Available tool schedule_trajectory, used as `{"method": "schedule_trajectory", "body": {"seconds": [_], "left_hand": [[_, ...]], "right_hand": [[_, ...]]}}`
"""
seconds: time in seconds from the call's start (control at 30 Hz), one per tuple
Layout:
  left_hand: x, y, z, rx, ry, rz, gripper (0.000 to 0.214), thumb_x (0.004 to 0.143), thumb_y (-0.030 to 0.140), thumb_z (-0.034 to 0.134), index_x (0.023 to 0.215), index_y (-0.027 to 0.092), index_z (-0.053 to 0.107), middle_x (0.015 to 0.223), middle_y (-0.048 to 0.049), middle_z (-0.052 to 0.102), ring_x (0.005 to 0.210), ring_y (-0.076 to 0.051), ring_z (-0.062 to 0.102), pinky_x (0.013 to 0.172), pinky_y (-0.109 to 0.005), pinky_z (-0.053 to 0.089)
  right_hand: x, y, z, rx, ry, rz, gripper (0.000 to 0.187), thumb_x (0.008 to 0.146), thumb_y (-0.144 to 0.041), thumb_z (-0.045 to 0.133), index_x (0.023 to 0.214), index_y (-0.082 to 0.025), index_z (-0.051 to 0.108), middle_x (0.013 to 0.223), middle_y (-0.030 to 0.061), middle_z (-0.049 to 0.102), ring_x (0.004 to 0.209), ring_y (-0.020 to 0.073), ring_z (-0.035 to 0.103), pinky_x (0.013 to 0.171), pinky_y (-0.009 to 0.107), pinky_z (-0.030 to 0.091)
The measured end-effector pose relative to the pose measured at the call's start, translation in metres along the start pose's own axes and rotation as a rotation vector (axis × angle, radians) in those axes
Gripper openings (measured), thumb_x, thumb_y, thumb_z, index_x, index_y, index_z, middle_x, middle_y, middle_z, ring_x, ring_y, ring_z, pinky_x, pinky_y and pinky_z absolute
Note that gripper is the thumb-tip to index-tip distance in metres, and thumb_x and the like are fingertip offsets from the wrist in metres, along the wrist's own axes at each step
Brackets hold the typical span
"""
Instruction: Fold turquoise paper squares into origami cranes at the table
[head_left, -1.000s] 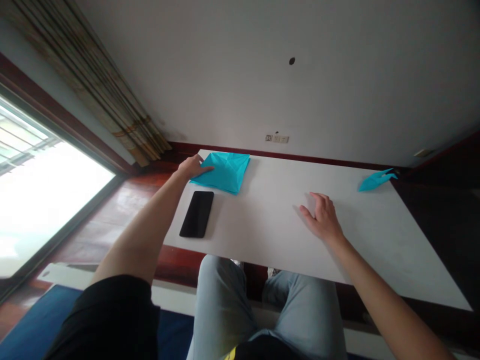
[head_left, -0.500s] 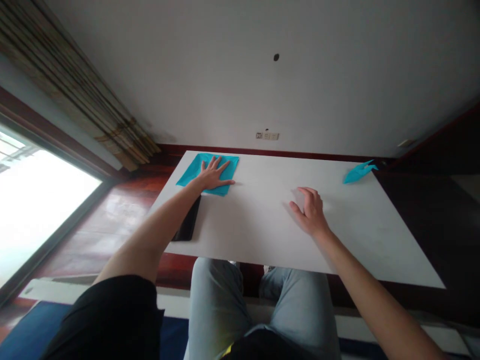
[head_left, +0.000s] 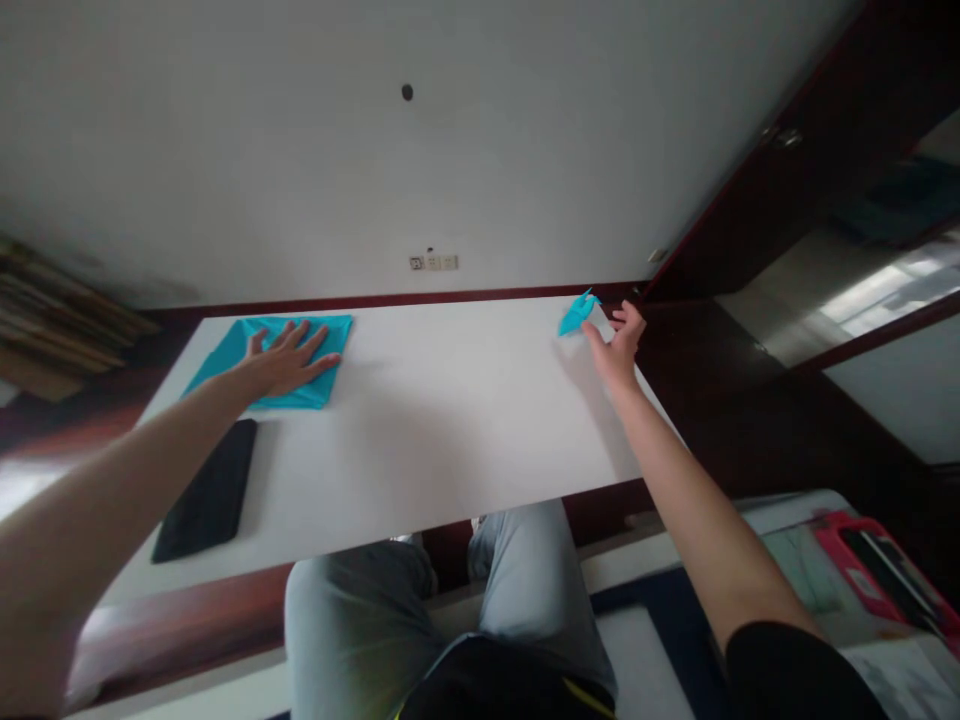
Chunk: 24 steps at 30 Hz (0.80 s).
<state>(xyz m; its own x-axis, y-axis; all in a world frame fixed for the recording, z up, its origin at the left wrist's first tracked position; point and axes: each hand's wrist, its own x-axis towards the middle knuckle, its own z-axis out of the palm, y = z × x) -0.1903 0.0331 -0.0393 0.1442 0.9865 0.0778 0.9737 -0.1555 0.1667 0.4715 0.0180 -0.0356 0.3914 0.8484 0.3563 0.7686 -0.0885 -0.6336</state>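
Fingers spread, my left hand (head_left: 287, 362) lies flat on a stack of turquoise paper sheets (head_left: 319, 388) at the table's far left. My right hand (head_left: 619, 340) is at the far right, thumb and fingers apart with nothing held. Just left of its thumb stands a folded turquoise paper crane (head_left: 576, 314); whether the thumb touches it I cannot tell. Both papers rest on the white table (head_left: 435, 400). A flat dark tablet-like slab (head_left: 210, 490) lies nearer me, partly under my left forearm.
A wall with sockets (head_left: 433, 263) runs behind the table. A dark door (head_left: 772, 150) is at the right. Below right, a red-framed case (head_left: 862, 565) lies on a side surface by my right elbow. My knees (head_left: 525, 570) are at the table's front edge.
My right hand has moved right and away from me, from mid-table to beside the crane. My left hand stays on the paper stack. The view has turned to the right.
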Motion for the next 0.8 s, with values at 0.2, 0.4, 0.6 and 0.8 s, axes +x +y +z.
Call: {"method": "schedule_trajectory", "body": {"seconds": [0.2,0.4,0.6,0.8], "left_hand": [[0.016,0.078,-0.039,0.005,0.156,0.023,0.100,0.122,0.078,0.007,0.190,0.006,0.022,0.203,-0.0247,0.031,0.193,-0.042,0.018,0.152,-0.069,0.015],[-0.003,0.198,-0.021,-0.235,0.209,0.130,0.084,0.116,0.065,0.050,0.186,0.018,0.039,0.193,-0.0231,0.048,0.181,-0.045,0.040,0.148,-0.063,0.027],[0.003,0.265,0.024,-0.447,0.122,0.170,0.049,0.111,0.032,0.058,0.158,0.024,0.069,0.146,-0.0143,0.086,0.147,-0.037,0.072,0.135,-0.056,0.039],[0.013,0.271,0.042,-0.809,0.150,0.200,0.042,0.103,0.053,0.083,0.134,0.024,0.076,0.129,-0.0108,0.092,0.124,-0.031,0.085,0.129,-0.051,0.051]], "right_hand": [[0.056,0.033,0.014,-0.005,-0.082,0.068,0.067,0.084,-0.072,0.087,0.134,-0.027,0.083,0.136,0.0212,0.078,0.136,0.0539,0.073,0.116,0.100,0.049],[0.059,0.013,0.037,0.088,-0.144,0.017,0.048,0.100,-0.074,0.078,0.102,-0.026,0.079,0.108,0.0143,0.089,0.111,0.0394,0.078,0.120,0.081,0.053],[0.015,-0.054,0.077,0.606,-0.235,-0.056,0.068,0.094,-0.095,0.070,0.106,-0.028,0.071,0.115,0.0127,0.086,0.114,0.0322,0.080,0.109,0.051,0.064],[-0.055,-0.116,0.104,1.004,-0.597,-0.062,0.069,0.075,-0.089,0.100,0.087,-0.028,0.069,0.090,0.0013,0.076,0.092,0.0247,0.072,0.094,0.044,0.064]]}}
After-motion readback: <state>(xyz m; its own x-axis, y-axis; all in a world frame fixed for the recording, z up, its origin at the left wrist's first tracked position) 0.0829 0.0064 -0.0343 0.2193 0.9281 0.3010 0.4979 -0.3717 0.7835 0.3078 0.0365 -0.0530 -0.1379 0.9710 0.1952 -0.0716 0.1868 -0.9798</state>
